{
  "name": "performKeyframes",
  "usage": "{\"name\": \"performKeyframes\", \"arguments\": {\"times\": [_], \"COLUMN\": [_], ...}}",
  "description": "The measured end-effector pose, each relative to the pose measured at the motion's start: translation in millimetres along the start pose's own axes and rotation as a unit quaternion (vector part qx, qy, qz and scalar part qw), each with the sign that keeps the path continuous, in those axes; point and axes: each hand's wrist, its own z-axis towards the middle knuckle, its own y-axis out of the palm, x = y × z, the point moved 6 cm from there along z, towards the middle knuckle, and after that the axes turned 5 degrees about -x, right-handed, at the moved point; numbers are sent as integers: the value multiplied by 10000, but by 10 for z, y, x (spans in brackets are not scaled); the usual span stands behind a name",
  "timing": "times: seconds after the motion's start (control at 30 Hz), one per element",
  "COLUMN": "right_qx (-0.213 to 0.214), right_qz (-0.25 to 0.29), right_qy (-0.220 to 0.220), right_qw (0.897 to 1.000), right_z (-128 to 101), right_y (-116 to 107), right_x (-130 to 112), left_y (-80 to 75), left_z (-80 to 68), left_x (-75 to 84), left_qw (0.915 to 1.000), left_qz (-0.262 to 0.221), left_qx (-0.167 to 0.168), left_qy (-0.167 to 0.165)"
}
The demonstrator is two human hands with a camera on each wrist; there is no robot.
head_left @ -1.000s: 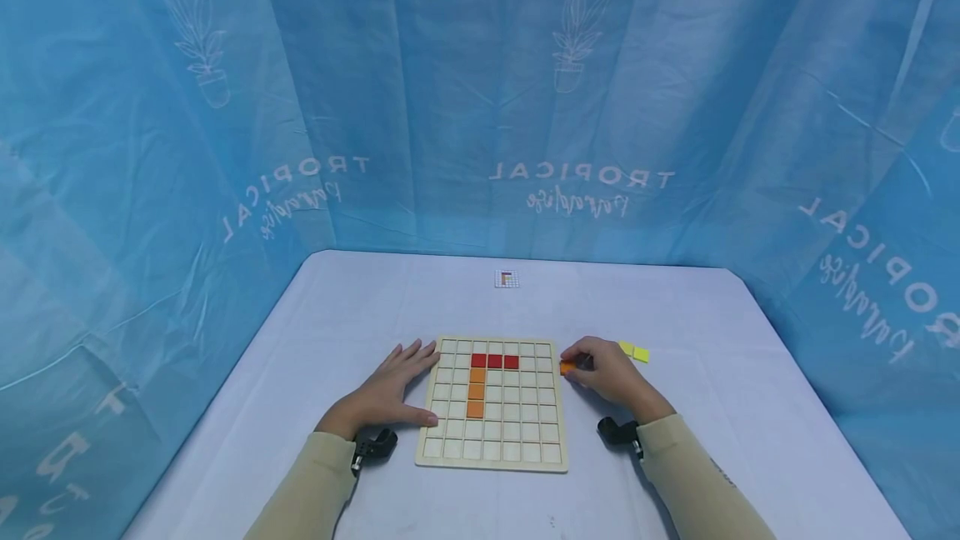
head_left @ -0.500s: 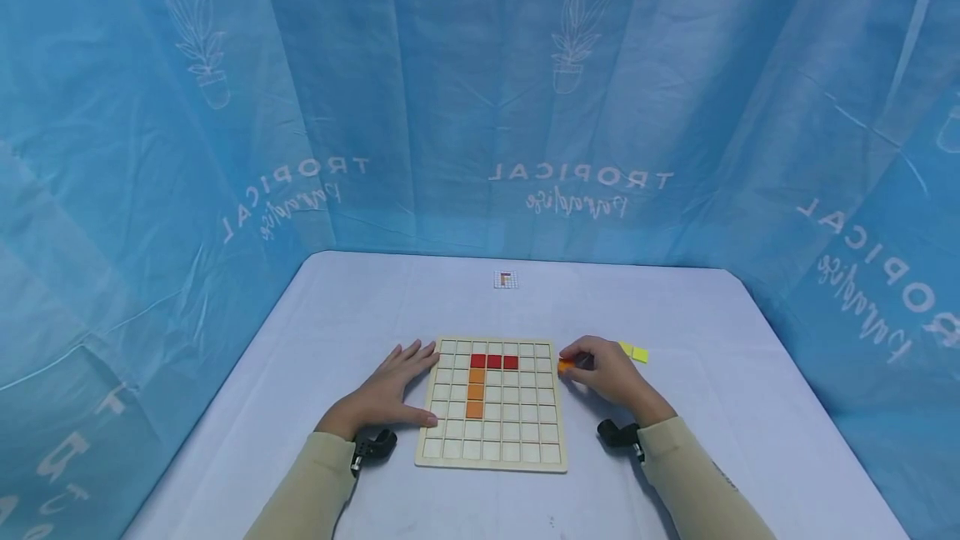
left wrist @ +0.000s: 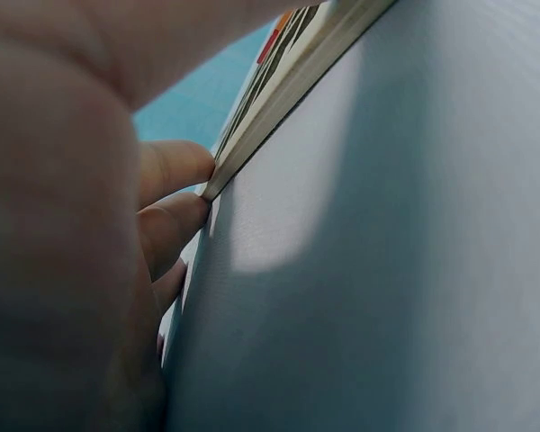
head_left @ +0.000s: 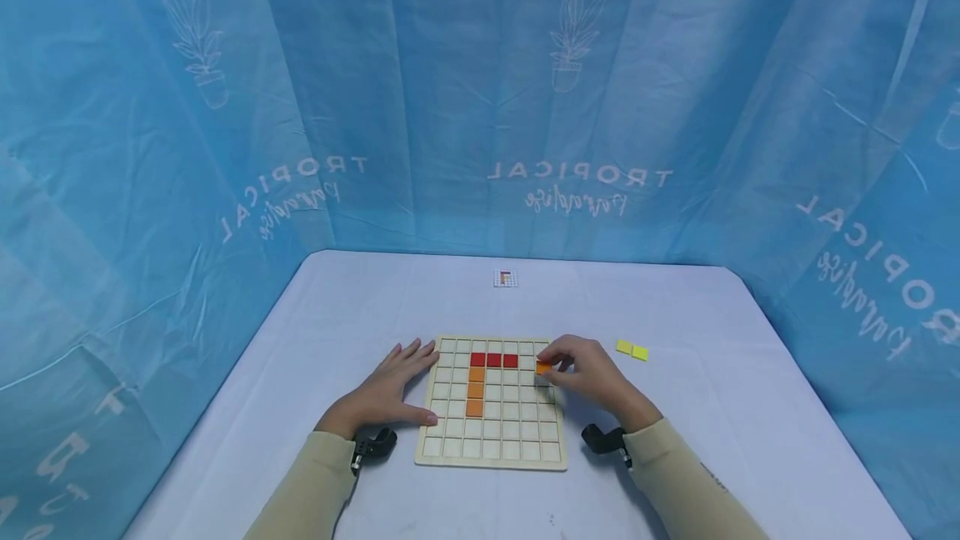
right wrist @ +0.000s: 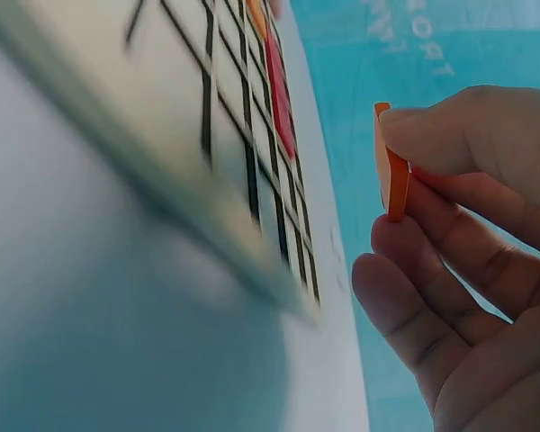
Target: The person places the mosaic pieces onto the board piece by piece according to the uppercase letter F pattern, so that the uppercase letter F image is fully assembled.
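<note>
The left hand [head_left: 386, 394] lies flat on the table [head_left: 337, 307] at the board's nine o'clock edge, fingers straight and spread, fingertips touching the rim of the wooden grid board [head_left: 491, 461] as if to steady it. On the board, three red tiles [head_left: 494, 360] form a row near the top, and three orange tiles [head_left: 476, 391] run down from under the leftmost red one. The right hand [head_left: 592, 373] hovers over the board's three o'clock side, pinching a single orange tile [head_left: 543, 367] between thumb and fingertips; the right wrist view shows the tile [right wrist: 391, 162] held on edge, clear of the grid. The step in hand looks like carrying this tile to its cell. Placing it would call for turning it flat and lowering it squarely into one square. Two yellow tiles [head_left: 632, 350] lie well apart at the board's two o'clock, and a small pattern card [head_left: 506, 277] sits at twelve o'clock.
</note>
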Motion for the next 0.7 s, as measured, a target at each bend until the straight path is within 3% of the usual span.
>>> {"name": "performKeyframes", "arguments": {"times": [0.37,0.7], "right_qx": [-569,-801], "right_qz": [43,-660], "right_qy": [-646,-1129], "right_qw": [9963,9882], "right_z": [67,96], "right_y": [499,869], "right_x": [-406,-703], "left_y": [23,33], "left_z": [6,17], "left_x": [-28,-50], "left_qw": [10000,9999], "left_qz": [-20,12], "left_qx": [-16,-79], "left_qy": [-40,-77]}}
